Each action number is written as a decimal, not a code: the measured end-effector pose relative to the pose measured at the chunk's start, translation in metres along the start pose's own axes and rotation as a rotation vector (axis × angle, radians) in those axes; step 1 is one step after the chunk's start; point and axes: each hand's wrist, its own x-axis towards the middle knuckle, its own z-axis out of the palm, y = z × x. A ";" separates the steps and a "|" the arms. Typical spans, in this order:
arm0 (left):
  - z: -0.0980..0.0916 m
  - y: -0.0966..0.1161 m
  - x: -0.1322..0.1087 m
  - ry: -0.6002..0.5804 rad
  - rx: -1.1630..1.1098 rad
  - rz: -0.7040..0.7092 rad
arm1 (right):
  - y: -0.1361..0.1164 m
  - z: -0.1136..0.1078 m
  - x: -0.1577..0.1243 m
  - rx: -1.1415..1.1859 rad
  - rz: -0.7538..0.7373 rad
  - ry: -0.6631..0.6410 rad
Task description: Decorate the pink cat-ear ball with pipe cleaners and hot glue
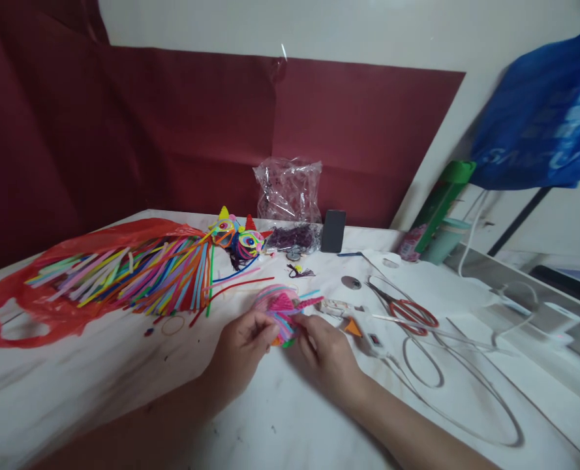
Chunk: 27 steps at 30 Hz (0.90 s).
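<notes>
Both hands meet at the middle of the white table [98,385] around a small round craft piece [280,308] made of pink and multicoloured pipe cleaners. My left hand [243,349] pinches its left side with curled fingers. My right hand [325,349] grips its right side, where pink and blue ends stick out. The piece rests just above the tabletop.
A red plastic bag [49,294] spilling coloured pipe cleaners [137,271] lies at left. Two finished colourful figures [238,238], a clear bag [288,189] and a dark block [333,230] stand behind. Red-handled scissors [407,312], a glue gun [368,336] and white cables [466,391] lie at right.
</notes>
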 end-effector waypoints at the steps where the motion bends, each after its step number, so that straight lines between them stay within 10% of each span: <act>1: 0.003 0.001 -0.002 -0.049 -0.030 -0.070 | -0.002 -0.001 0.002 0.043 0.016 0.023; 13: 0.008 -0.003 -0.007 -0.056 0.177 -0.112 | -0.021 -0.007 0.007 0.540 0.449 -0.239; 27: 0.008 0.002 -0.009 -0.057 0.218 -0.050 | -0.020 -0.009 0.007 0.576 0.437 -0.264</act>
